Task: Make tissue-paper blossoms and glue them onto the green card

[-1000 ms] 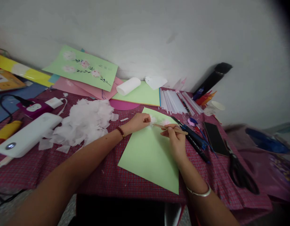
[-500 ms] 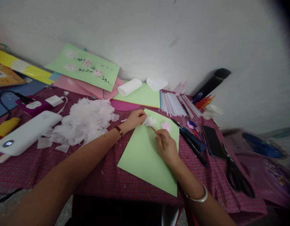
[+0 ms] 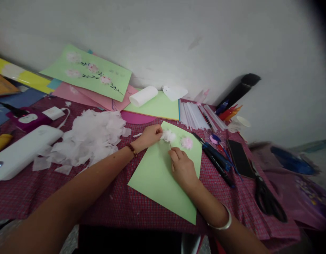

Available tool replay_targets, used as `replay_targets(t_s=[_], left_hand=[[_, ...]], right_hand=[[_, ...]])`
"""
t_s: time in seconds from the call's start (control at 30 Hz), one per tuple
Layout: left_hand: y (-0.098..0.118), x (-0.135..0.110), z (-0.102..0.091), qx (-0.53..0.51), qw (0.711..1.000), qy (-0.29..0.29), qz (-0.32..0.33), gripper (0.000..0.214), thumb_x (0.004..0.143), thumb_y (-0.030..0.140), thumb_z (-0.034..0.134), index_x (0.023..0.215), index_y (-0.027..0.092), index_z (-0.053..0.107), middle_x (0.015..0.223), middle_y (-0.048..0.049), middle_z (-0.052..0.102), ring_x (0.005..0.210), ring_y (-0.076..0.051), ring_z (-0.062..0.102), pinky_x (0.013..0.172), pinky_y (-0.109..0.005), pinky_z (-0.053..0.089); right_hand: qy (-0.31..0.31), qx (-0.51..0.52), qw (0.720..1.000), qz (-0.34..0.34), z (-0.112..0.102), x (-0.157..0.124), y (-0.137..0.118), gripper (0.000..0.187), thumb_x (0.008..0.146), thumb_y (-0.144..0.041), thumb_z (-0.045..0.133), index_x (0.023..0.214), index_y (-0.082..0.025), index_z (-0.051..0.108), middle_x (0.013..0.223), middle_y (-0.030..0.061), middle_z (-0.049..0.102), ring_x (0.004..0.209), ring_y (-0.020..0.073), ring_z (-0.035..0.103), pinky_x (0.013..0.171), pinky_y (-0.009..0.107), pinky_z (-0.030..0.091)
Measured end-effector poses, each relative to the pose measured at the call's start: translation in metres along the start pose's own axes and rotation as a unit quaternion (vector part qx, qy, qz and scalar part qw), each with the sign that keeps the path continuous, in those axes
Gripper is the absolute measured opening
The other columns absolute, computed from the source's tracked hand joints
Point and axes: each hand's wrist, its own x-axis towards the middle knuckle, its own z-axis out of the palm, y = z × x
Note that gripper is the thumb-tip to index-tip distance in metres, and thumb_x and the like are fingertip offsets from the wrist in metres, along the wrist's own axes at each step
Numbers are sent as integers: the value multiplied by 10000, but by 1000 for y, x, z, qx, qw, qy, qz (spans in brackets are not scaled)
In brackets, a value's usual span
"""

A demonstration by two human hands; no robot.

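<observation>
A light green sheet of paper (image 3: pixel 157 176) lies on the red checked cloth in front of me. Near its far corner sit a white tissue puff (image 3: pixel 168 135) and a pink tissue puff (image 3: pixel 187 142). My left hand (image 3: pixel 150 134) is curled at the sheet's far edge, its fingertips pinching the white puff. My right hand (image 3: pixel 182 168) rests on the sheet, closed round a thin wooden stick (image 3: pixel 171 152) whose tip reaches the white puff.
A heap of white tissue scraps (image 3: pixel 91 135) lies to the left, beside a white power bank (image 3: pixel 20 151). Pens (image 3: pixel 214 155), a black phone (image 3: pixel 239 157) and black scissors (image 3: pixel 267 201) lie to the right. Coloured paper sheets and a tissue roll (image 3: pixel 144 96) lean at the wall.
My right hand has turned the stick from lying sideways to pointing away from me at the white puff, and has drawn back toward me. The pink puff is now uncovered.
</observation>
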Motion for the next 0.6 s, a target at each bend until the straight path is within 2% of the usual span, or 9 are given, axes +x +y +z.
replay_targets(t_s=[0.07,0.13,0.2,0.27,0.33,0.37,0.43,0.53,0.6], left_hand=[[-1,-1,0,-2,1000,0,1,54,698,160,505,706,168,558,641,6,580,619,-121,503,544,-218,352],[-2,-1,1,-3,1000,1,5,59,696,155,502,708,167,559,657,3,587,629,-121,509,542,-217,350],[-4,0,1,-1,1000,1,8,61,698,157,502,708,166,562,668,0,594,632,-121,512,536,-216,346],[-6,2,2,1,1000,0,11,64,703,159,501,714,166,564,671,0,595,631,-121,513,534,-218,346],[-7,4,3,9,1000,2,14,72,712,154,496,724,166,566,661,4,589,627,-122,515,541,-225,355],[-6,3,4,16,1000,3,17,80,720,147,489,723,165,567,658,2,587,627,-125,518,550,-233,363],[-2,0,4,36,999,3,31,119,737,118,468,715,164,575,685,-14,605,652,-137,538,588,-256,389],[13,-9,-1,70,995,-14,73,195,764,75,447,738,177,611,822,-47,662,798,-167,587,713,-281,427],[24,-14,-13,92,989,-47,108,190,754,75,501,756,211,633,869,-44,680,859,-173,598,771,-277,433]], right_hand=[[15,81,996,35,0,0,4,266,826,-61,421,973,-201,592,1034,112,645,850,241,600,700,359,508],[62,210,970,110,0,1,10,203,895,-164,414,960,-209,601,985,86,644,832,211,621,724,346,512],[123,350,905,208,0,3,19,198,922,-292,425,909,-206,603,929,62,636,732,177,630,674,324,520],[167,467,816,298,0,5,26,229,900,-391,465,876,-197,584,874,46,637,613,154,612,594,312,520],[184,545,735,360,0,7,31,249,853,-440,525,881,-194,561,827,35,647,545,146,594,546,310,515],[186,569,706,378,-1,8,31,258,830,-448,551,886,-195,555,809,30,651,529,144,588,534,309,513],[186,597,675,391,-1,8,32,258,796,-441,594,872,-197,562,795,26,651,531,144,590,529,307,515],[181,626,655,382,0,7,33,231,771,-413,641,843,-199,597,782,15,645,551,138,598,547,301,525],[164,637,653,375,1,7,34,214,771,-407,654,824,-203,614,775,18,649,560,139,602,549,298,525]])
